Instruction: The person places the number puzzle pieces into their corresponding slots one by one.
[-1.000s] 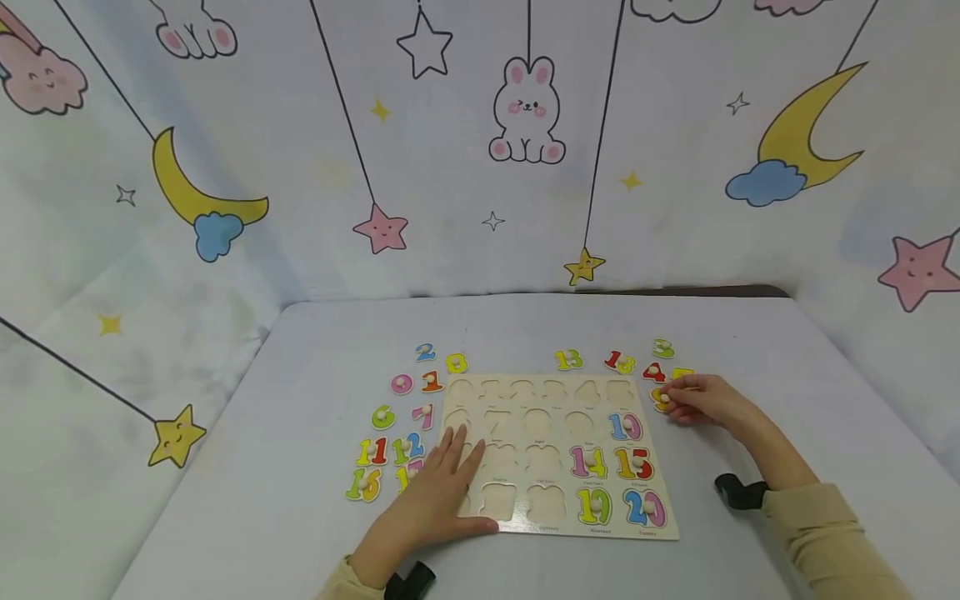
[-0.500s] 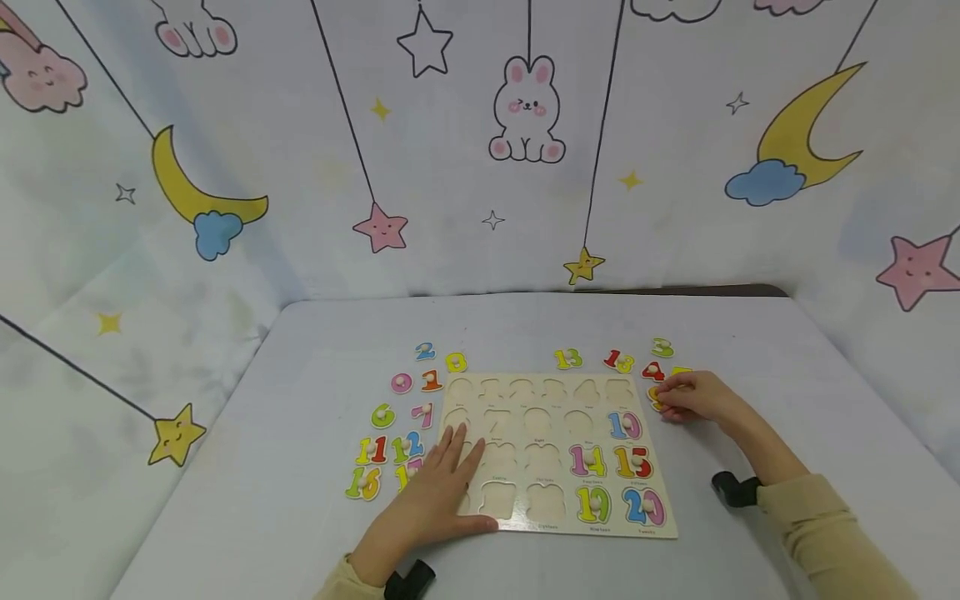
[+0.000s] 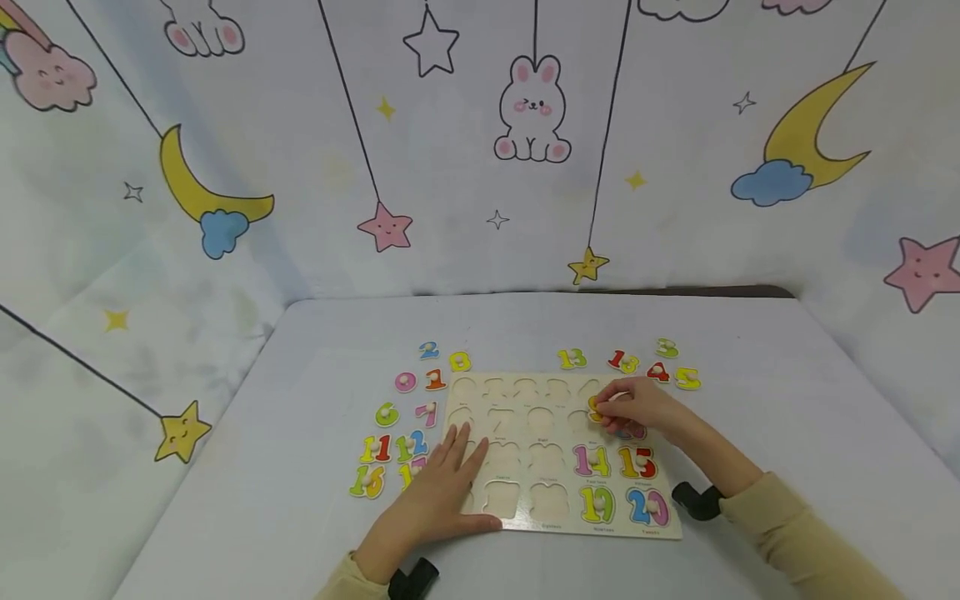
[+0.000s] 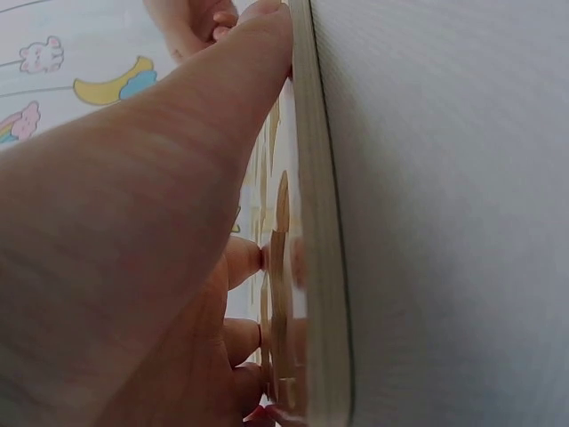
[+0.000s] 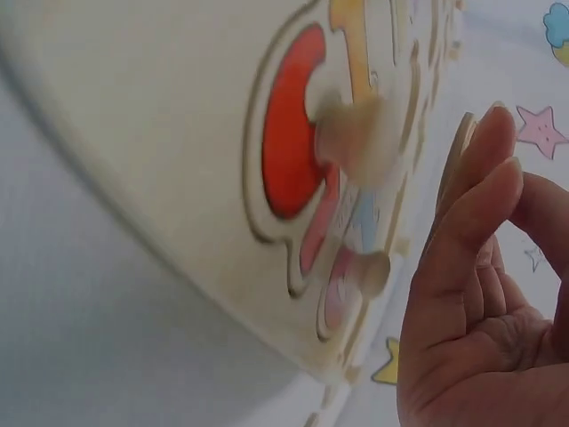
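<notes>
A pale wooden number puzzle board (image 3: 566, 528) lies on the white table. My left hand (image 3: 438, 492) rests on its left part with fingers spread; in the left wrist view, the thumb lies along the board's edge (image 4: 322, 267). Over the upper right of the board, my right hand (image 3: 648, 406) pinches a yellow number piece (image 3: 595, 408), mostly covered by the fingers. That piece (image 5: 452, 165) shows only as a thin edge in the right wrist view. Pieces 14 (image 3: 592, 461), 15 (image 3: 637, 462), 19 (image 3: 597, 505) and 20 (image 3: 648, 507) sit in their slots; 10 is partly hidden under the right hand.
Loose number pieces lie left of the board, including a green 6 (image 3: 386, 414), an 11 (image 3: 376, 448) and a 16 (image 3: 367, 481). Beyond the board's far right are a 13 (image 3: 572, 358), a red 4 (image 3: 658, 372) and a yellow 5 (image 3: 687, 378). A patterned cloth (image 3: 450, 167) hangs behind.
My right hand has lifted the yellow number piece from right of the board and carried it left over the board. The left hand stays in place.
</notes>
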### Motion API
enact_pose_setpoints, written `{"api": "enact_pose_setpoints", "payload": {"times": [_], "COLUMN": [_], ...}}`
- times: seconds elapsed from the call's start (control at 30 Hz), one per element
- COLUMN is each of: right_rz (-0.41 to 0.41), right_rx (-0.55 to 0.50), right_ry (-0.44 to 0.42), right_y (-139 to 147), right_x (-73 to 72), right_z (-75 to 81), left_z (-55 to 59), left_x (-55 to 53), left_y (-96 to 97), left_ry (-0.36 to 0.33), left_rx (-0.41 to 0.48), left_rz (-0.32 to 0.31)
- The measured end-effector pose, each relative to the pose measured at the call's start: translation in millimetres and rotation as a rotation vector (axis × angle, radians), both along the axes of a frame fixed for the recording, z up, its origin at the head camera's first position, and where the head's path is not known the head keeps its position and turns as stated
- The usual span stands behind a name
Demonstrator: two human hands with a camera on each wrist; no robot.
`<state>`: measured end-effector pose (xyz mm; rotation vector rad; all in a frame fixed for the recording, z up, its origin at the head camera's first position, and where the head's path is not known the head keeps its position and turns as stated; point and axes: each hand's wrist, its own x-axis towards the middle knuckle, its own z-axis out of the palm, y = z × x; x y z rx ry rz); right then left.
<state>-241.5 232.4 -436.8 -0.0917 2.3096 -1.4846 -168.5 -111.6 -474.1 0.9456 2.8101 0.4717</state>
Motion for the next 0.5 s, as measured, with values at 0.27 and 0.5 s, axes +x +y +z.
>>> {"api": "enact_pose_setpoints", "payload": {"times": [0.27, 0.5], "right_rz": [0.059, 0.111], "right_rx": [0.017, 0.017], "right_ry": [-0.017, -0.009], "right_y": [-17.3, -24.9], "right_x": [-2.6, -2.7], "right_z": [-13.6, -11.2], "left_z": [-1.3, 1.3], "left_x": [-0.4, 0.5], "left_y": [0.2, -0.4], "left_ry": [-0.002, -0.019], "left_rx": [0.005, 0.006], "left_rz": [0.000, 0.013]}}
